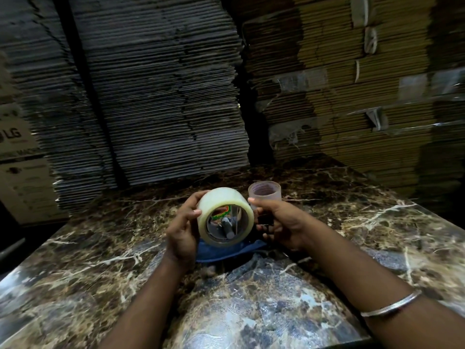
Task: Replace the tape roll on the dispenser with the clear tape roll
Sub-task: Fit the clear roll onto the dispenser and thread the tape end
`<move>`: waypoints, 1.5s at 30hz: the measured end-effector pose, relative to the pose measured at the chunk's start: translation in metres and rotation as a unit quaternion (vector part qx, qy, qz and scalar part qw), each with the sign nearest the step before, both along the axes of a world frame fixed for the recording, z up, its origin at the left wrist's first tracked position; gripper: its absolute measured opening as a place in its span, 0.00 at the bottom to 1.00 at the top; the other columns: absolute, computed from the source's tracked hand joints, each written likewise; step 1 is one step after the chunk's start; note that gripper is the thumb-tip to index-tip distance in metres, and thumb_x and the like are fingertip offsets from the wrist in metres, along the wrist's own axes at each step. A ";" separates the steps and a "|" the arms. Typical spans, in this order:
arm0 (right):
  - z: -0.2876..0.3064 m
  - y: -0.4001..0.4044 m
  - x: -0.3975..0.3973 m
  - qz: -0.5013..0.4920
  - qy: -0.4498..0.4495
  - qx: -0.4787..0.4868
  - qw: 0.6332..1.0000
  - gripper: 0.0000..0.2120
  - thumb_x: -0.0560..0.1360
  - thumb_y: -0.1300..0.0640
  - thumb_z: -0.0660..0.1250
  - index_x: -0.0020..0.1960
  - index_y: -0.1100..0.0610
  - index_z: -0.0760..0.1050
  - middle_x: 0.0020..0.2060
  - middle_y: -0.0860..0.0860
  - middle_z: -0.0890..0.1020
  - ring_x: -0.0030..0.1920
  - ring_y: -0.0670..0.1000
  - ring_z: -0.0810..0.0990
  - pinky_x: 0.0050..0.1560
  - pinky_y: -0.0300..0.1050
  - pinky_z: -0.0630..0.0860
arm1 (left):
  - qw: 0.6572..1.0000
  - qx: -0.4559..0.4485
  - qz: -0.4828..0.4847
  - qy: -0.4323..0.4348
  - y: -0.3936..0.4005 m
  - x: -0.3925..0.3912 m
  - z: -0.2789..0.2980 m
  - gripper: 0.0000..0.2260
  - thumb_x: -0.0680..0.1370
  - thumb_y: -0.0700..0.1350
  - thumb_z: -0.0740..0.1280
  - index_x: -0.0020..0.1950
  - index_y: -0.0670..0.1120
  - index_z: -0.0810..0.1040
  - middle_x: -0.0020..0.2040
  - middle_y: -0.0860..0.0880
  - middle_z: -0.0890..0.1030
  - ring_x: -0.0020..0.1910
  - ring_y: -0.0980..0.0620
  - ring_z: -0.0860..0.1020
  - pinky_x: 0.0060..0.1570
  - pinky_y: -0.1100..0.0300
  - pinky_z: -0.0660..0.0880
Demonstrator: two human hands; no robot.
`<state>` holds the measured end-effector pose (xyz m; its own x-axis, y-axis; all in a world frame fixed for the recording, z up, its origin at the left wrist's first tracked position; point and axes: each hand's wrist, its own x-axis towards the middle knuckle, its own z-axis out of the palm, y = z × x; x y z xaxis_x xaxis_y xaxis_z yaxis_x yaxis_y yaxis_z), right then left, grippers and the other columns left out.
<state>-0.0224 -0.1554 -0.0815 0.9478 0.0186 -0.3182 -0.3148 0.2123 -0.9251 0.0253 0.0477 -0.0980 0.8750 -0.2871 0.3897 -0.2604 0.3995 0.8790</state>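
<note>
Step in hand, as I read it: seating the clear tape roll [225, 217] on the dispenser [227, 248], mid-surface of the marble table [352, 235]. Left hand [182, 231] wraps the roll's rim; right hand [279, 222] clamps the dispenser's frame. The spent core [264, 191] stands toward the far edge. Next: push the roll square onto the hub.

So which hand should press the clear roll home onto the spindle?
Probably the left hand: it already grips the clear tape roll around the dispenser spindle. The right hand is holding the dispenser frame steady.
</note>
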 end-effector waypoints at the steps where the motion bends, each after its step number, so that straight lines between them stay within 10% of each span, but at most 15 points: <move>1: 0.000 0.000 0.000 -0.001 0.003 0.006 1.000 0.12 0.72 0.47 0.73 0.38 0.55 0.78 0.32 0.50 0.79 0.30 0.46 0.75 0.27 0.36 0.71 | 1.000 -0.001 0.002 0.007 0.001 0.001 -0.001 0.24 0.66 0.47 0.62 0.61 0.40 0.77 0.58 0.39 0.77 0.54 0.41 0.77 0.46 0.54 0.77; 15: 0.001 -0.001 -0.003 -0.022 0.025 0.090 0.995 0.05 0.77 0.65 0.66 0.43 0.63 0.79 0.31 0.54 0.82 0.32 0.49 0.79 0.27 0.35 0.78 | 0.998 -0.017 0.026 0.056 0.000 0.000 0.001 0.20 0.66 0.46 0.62 0.56 0.41 0.80 0.53 0.39 0.80 0.50 0.41 0.79 0.44 0.54 0.78; 24: -0.009 0.000 0.006 -0.051 -0.005 0.058 0.997 0.04 0.75 0.72 0.65 0.47 0.69 0.78 0.38 0.60 0.83 0.37 0.53 0.83 0.51 0.45 0.79 | 1.000 -0.002 0.011 0.030 -0.004 -0.007 0.002 0.15 0.71 0.45 0.61 0.41 0.46 0.87 0.38 0.48 0.86 0.38 0.51 0.84 0.38 0.62 0.79; 30: -0.003 0.000 0.003 -0.053 0.014 0.090 0.994 0.07 0.78 0.72 0.61 0.52 0.70 0.76 0.40 0.61 0.82 0.34 0.53 0.84 0.30 0.39 0.82 | 1.000 0.020 0.000 0.018 -0.002 -0.006 0.005 0.11 0.69 0.48 0.68 0.45 0.45 0.87 0.40 0.46 0.86 0.40 0.49 0.83 0.41 0.57 0.78; 35: -0.001 -0.007 0.001 -0.040 0.024 0.096 0.994 0.06 0.79 0.68 0.59 0.49 0.69 0.75 0.37 0.62 0.83 0.28 0.55 0.85 0.28 0.38 0.82 | 0.997 -0.016 -0.043 0.055 0.000 -0.004 0.004 0.28 0.51 0.56 0.80 0.46 0.44 0.87 0.42 0.45 0.86 0.42 0.49 0.84 0.40 0.62 0.80; 41: -0.002 -0.011 0.004 -0.051 0.019 0.111 0.992 0.11 0.72 0.57 0.73 0.44 0.64 0.77 0.34 0.59 0.85 0.33 0.52 0.85 0.43 0.43 0.82 | 0.997 -0.015 -0.039 0.059 -0.002 -0.004 0.004 0.26 0.53 0.55 0.79 0.47 0.45 0.86 0.42 0.46 0.86 0.42 0.50 0.84 0.39 0.62 0.80; 45: -0.003 -0.008 0.002 -0.052 0.033 0.155 0.986 0.03 0.74 0.70 0.68 0.43 0.69 0.79 0.32 0.60 0.85 0.29 0.51 0.85 0.34 0.39 0.81 | 0.997 -0.008 -0.020 0.068 0.000 -0.004 0.004 0.17 0.60 0.52 0.77 0.46 0.46 0.87 0.42 0.46 0.86 0.42 0.50 0.84 0.39 0.62 0.80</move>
<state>-0.0200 -0.1630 -0.0846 0.9269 0.0276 -0.3744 -0.3340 0.5161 -0.7888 0.0213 0.0476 -0.0943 0.9079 -0.3179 0.2730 -0.1223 0.4221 0.8982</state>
